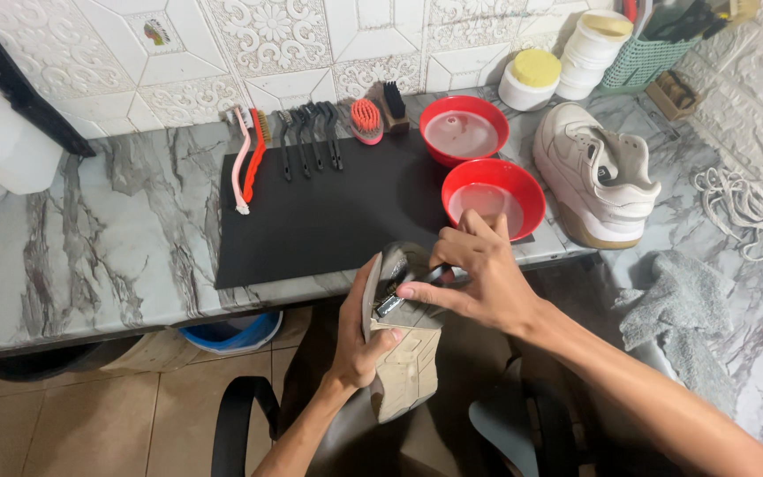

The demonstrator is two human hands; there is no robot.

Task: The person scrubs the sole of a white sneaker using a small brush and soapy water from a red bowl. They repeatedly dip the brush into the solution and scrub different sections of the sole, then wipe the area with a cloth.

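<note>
My left hand (359,336) grips a dirty white sneaker (404,367) held on its side, sole toward me, below the counter's front edge. My right hand (479,278) pinches a small dark-handled brush (412,287) whose metal end rests against the sneaker's heel area. A second white sneaker (598,172) stands upright on the marble counter (90,247) to the right. Two red bowls (492,196) (464,130) holding cloudy liquid sit on the black mat (328,221) just beyond my hands.
A row of brushes lies along the mat's far edge: pink and orange ones (249,159), several black ones (311,141), an orange scrub brush (366,119). White tubs (532,78), a green basket (646,57), laces (744,208), a grey cloth (677,305) and a blue basin (231,334) are about.
</note>
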